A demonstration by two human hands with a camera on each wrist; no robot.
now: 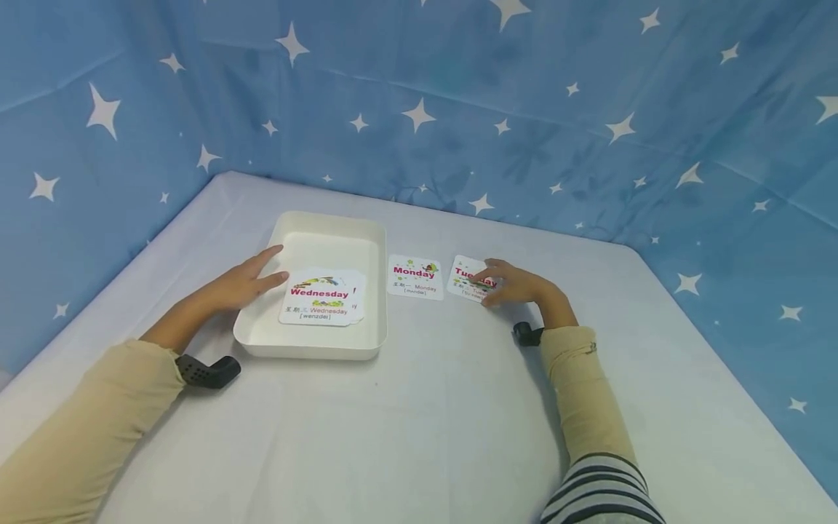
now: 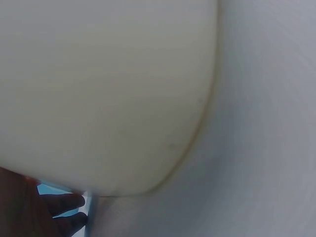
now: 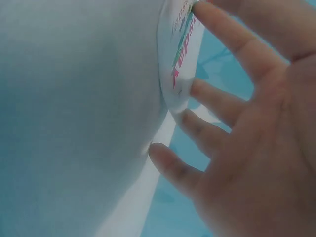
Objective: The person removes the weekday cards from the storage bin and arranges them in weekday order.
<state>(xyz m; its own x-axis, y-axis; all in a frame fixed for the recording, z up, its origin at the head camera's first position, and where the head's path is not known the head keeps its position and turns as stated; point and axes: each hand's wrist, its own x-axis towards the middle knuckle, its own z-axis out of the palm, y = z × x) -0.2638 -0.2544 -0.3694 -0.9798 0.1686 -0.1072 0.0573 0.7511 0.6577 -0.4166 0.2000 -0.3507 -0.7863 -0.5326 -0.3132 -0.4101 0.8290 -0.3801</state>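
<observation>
My left hand (image 1: pixel 241 284) lies over the left rim of a white tray (image 1: pixel 308 351), its fingers extended beside the Wednesday card (image 1: pixel 318 302). That card lies in the tray on top of at least one other card (image 1: pixel 358 308), mostly covered. On the table to the right, my right hand (image 1: pixel 513 282) touches the Tuesday card (image 1: pixel 463 271) with its fingertips. In the right wrist view the fingers (image 3: pixel 237 39) are spread, and one rests on the card's printed face. The Monday card (image 1: pixel 415 278) lies flat between the tray and the Tuesday card.
A white cloth covers the table (image 1: pixel 419 437). Behind and at both sides hangs a blue curtain (image 1: pixel 458 145) with white stars. Black wrist cameras sit by the left (image 1: pixel 208 371) and right (image 1: pixel 526 334) sleeves. The tray's outer wall (image 2: pixel 108 98) fills much of the left wrist view.
</observation>
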